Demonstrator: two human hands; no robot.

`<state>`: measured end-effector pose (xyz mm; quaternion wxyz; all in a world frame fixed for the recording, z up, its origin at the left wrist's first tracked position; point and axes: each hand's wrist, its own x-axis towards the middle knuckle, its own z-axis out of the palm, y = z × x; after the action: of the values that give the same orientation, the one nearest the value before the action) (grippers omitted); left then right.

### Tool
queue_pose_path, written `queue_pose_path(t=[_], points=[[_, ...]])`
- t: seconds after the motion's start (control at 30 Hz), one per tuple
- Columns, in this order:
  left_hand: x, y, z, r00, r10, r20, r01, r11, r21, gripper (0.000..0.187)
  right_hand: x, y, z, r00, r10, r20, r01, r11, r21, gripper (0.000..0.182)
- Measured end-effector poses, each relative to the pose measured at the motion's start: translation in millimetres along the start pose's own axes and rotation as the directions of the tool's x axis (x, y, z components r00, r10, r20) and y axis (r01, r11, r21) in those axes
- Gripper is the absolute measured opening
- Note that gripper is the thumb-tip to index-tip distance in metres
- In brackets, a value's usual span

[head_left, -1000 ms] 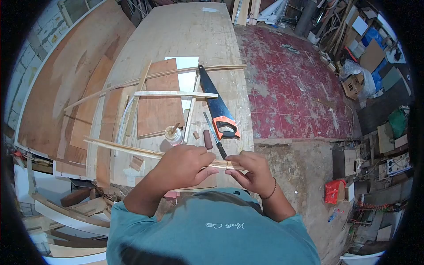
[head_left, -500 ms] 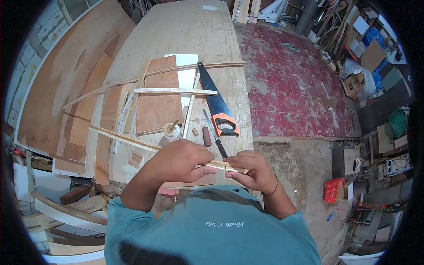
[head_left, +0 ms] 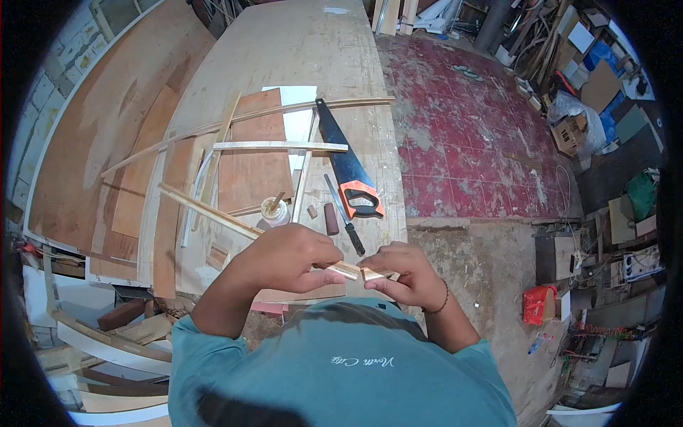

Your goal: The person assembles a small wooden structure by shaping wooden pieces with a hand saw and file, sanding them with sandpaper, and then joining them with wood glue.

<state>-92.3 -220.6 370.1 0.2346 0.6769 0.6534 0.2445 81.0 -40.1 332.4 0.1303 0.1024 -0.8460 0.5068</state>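
My left hand [head_left: 295, 257] is closed around a long narrow wood strip [head_left: 208, 211], which runs out to the upper left above the workbench. Its near end pokes out past my thumb. In my right hand [head_left: 404, 273] a short wood piece [head_left: 371, 275] is pinched between thumb and fingers. The two ends face each other with a small gap, at slightly different angles. Just beyond my right hand lies a file [head_left: 344, 215] with a black handle. A handsaw [head_left: 346, 158] with an orange and black handle rests behind it.
On the workbench [head_left: 299, 43] are an open jar [head_left: 274, 209] with a stick in it, a brown cylindrical block [head_left: 331, 219], a small wood offcut [head_left: 312, 212], a reddish board [head_left: 255, 153] and several crossing strips. Red tiled floor [head_left: 469, 135] lies to the right.
The strip, in one line with only a thin cut mark before, is now two separate pieces with a gap. The long piece has tilted, its far end shifting right and up.
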Motion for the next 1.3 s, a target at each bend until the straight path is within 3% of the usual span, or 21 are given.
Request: queue_pose_path(t=[0.23,0.3,0.43,0.5,0.53,0.57,0.63,0.7,0.73,0.8,1.03,1.3], points=[[6,2,10,0.993,-0.085,-0.077,0.096,0.983,0.155,0.031,1,2,9,0.988,0.034,-0.150,-0.065,0.976,-0.206,0.020],[8,3,13,0.982,-0.138,-0.126,0.163,0.962,0.217,0.031,1,7,16,0.963,-0.008,-0.271,-0.078,0.949,-0.304,0.024],[9,-7,23,0.966,-0.195,-0.171,0.231,0.946,0.228,0.030,-1,17,26,0.937,0.043,-0.346,-0.164,0.929,-0.331,0.023],[9,-17,28,0.948,-0.259,-0.187,0.296,0.933,0.204,0.031,-4,19,29,0.855,0.278,-0.437,-0.237,0.960,0.148,0.019],[9,-26,35,0.948,-0.257,-0.186,0.293,0.934,0.205,0.031,-10,22,28,0.875,0.329,-0.355,-0.215,0.921,0.324,0.021],[10,-38,47,0.950,-0.273,-0.150,0.298,0.936,0.187,0.033,-13,24,27,0.874,0.330,-0.358,-0.215,0.921,0.323,0.021],[12,-62,73,0.952,-0.285,-0.111,0.300,0.938,0.170,0.034,-17,25,27,0.915,0.374,-0.151,-0.148,0.661,0.736,0.025],[15,-85,104,0.924,-0.377,0.068,0.360,0.916,0.178,0.037,-19,25,29,0.929,0.348,-0.128,-0.122,0.612,0.782,0.026],[16,-95,119,0.925,-0.372,0.072,0.355,0.917,0.179,0.037,-20,24,30,0.943,0.318,-0.103,-0.099,0.558,0.824,0.026],[18,-114,148,0.908,-0.400,0.128,0.376,0.909,0.180,0.038,-20,21,32,0.939,0.318,-0.133,-0.084,0.586,0.806,0.028],[24,-167,216,0.912,-0.388,0.134,0.376,0.921,0.106,0.034,-28,15,40,0.912,0.388,-0.135,-0.132,0.587,0.799,0.031],[28,-177,224,0.926,-0.357,0.123,0.285,0.874,0.393,0.036,-33,1,45,0.874,0.443,-0.199,-0.143,0.626,0.766,0.045]])
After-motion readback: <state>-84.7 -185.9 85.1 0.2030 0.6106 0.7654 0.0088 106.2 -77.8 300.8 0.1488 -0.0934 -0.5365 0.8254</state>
